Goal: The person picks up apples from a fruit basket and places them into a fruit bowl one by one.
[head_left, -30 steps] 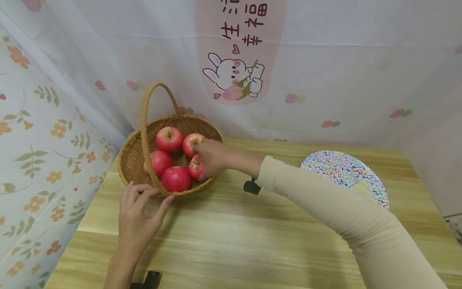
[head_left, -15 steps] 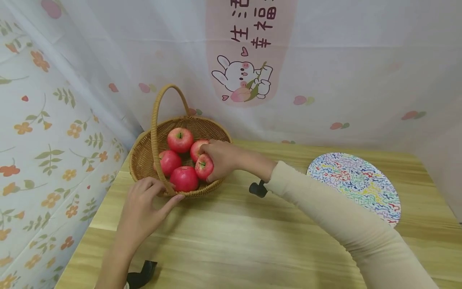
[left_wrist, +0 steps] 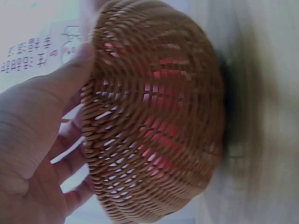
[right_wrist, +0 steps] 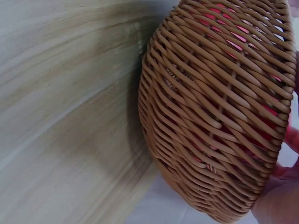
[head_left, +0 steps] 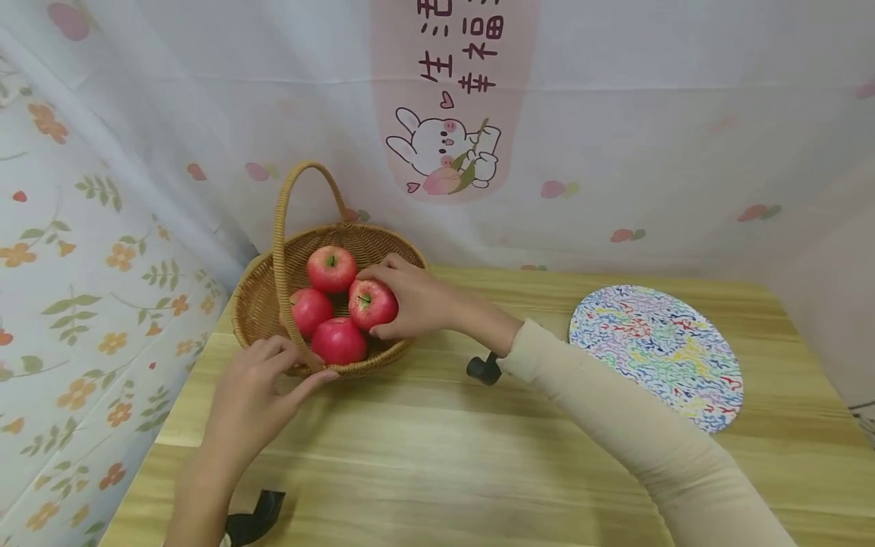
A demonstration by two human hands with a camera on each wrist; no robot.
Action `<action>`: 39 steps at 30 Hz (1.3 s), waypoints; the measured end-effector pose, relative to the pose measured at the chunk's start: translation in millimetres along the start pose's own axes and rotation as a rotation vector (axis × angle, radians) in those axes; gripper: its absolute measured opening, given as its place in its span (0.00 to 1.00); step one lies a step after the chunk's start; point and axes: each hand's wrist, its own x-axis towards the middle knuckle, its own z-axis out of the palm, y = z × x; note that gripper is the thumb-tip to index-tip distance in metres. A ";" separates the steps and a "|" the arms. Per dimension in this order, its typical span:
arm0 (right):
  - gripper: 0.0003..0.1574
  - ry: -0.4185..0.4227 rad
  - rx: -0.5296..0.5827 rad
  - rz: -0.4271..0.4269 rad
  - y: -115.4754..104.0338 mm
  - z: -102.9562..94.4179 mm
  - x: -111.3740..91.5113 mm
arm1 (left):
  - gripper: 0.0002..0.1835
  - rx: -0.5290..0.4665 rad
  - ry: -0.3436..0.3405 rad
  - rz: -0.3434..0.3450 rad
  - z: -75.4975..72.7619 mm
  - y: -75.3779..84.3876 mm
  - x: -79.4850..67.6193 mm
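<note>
A wicker basket [head_left: 256,304] with a tall arched handle [head_left: 280,228] holds several red apples. My right hand [head_left: 420,300] reaches over the basket's right side and grips an apple [head_left: 374,305] between thumb and fingers, its stem facing left. Another apple behind it is mostly hidden. Close by lie a front apple [head_left: 339,342], a left apple [head_left: 311,310] and a back apple [head_left: 331,267]. My left hand [head_left: 249,399] pinches the near rim at the handle's foot; in the left wrist view the thumb [left_wrist: 70,77] lies outside the woven wall [left_wrist: 140,130], fingers inside.
On the right of the wooden table [head_left: 444,456] lies a round disc [head_left: 656,349] with a multicoloured squiggle pattern, partly covered by my right sleeve [head_left: 615,403]. A printed white curtain [head_left: 615,152] hangs behind the basket, and a floral cloth [head_left: 89,342] hangs at the left.
The right hand has closed round the right-hand apple and shifted it up and over the apple behind, turning its stem leftward. The left hand stays at the rim. The head view has shifted slightly.
</note>
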 end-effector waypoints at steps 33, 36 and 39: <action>0.49 0.515 0.354 0.052 -2.8 1.6 -41.0 | 0.21 -0.009 0.054 -0.082 6.8 -11.2 -2.2; 0.49 0.524 0.382 0.053 1.0 1.2 -47.6 | 0.17 -0.003 0.050 -0.079 6.7 -11.2 -1.5; 0.48 0.533 0.392 0.061 4.0 1.8 -55.1 | 0.27 -0.008 0.054 -0.063 6.4 -11.1 -0.9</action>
